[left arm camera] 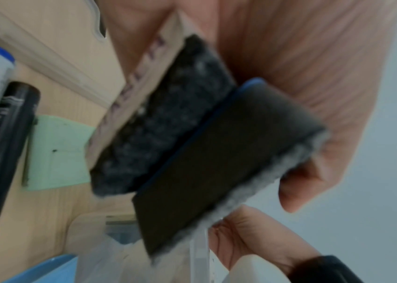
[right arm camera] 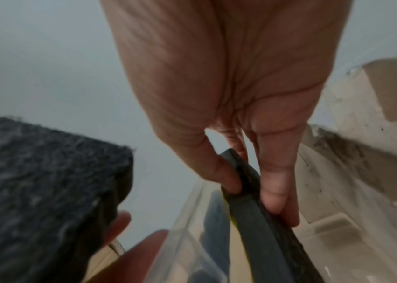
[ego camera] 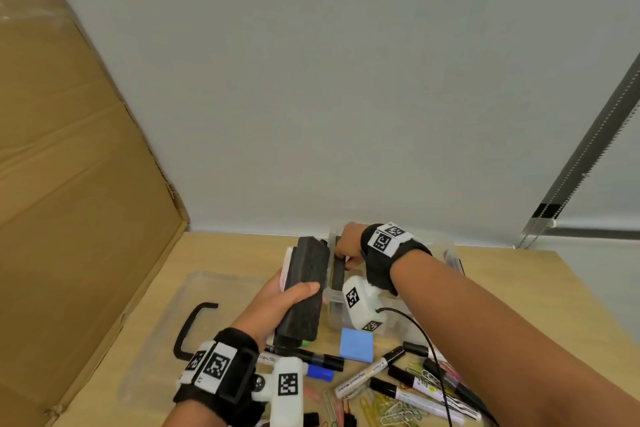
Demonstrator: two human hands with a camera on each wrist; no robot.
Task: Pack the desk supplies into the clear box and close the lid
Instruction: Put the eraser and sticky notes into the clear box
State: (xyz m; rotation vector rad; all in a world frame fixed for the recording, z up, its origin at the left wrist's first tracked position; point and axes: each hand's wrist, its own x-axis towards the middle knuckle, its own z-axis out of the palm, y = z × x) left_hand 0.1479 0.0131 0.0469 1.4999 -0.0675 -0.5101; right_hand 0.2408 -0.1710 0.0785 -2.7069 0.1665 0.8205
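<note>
From my head, my left hand (ego camera: 277,305) is holding two black erasers (ego camera: 304,291) together beside the clear box (ego camera: 446,246) on the table (ego camera: 519,288), markers (ego camera: 367,374) lying near. At my left wrist, my fingers (left arm camera: 313,181) are curling around them. At my right wrist, my fingers (right arm camera: 277,181) are pinching a thin eraser (right arm camera: 260,229) inside the box.

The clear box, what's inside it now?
Inside the clear box, the right hand pinches a thin dark eraser standing on edge. The arm covers the rest of the inside.
</note>
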